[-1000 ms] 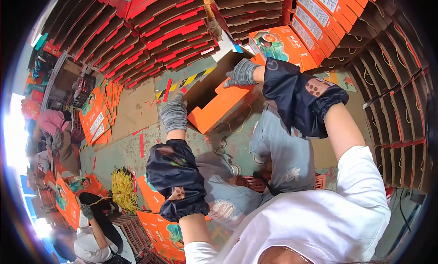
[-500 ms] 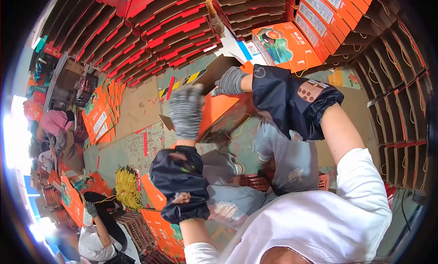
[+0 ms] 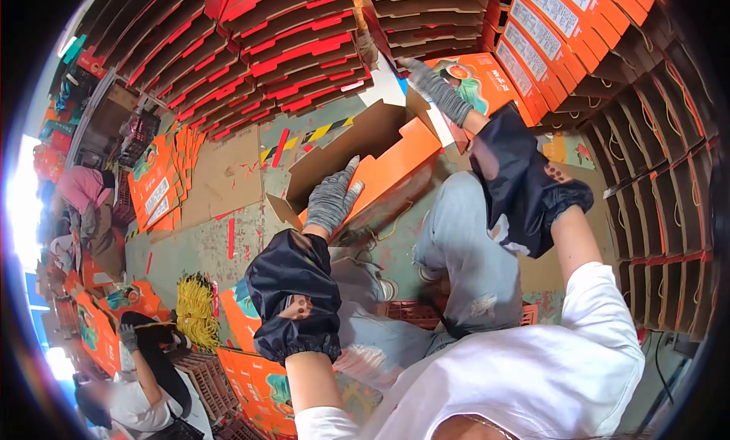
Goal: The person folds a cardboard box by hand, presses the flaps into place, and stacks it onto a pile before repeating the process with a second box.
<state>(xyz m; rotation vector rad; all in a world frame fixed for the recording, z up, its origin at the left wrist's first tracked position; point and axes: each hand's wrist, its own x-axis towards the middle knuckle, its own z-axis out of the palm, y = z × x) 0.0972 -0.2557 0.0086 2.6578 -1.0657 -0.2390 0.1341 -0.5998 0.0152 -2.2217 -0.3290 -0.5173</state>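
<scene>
The fingers (image 3: pixel 346 174) of the left hand (image 3: pixel 331 203), gloved in grey, were spread and laid flat on the orange outer panel of the open cardboard box (image 3: pixel 357 140). The fingers (image 3: pixel 417 68) of the right hand (image 3: pixel 437 89) were extended and held together at the far end flap of the box. The box was tilted above the floor (image 3: pixel 205 246), ahead of the person's knees. Stacked folded cartons (image 3: pixel 289 52) stood beyond it. A bundle of yellow cord (image 3: pixel 196 311) lay well apart, lower left.
</scene>
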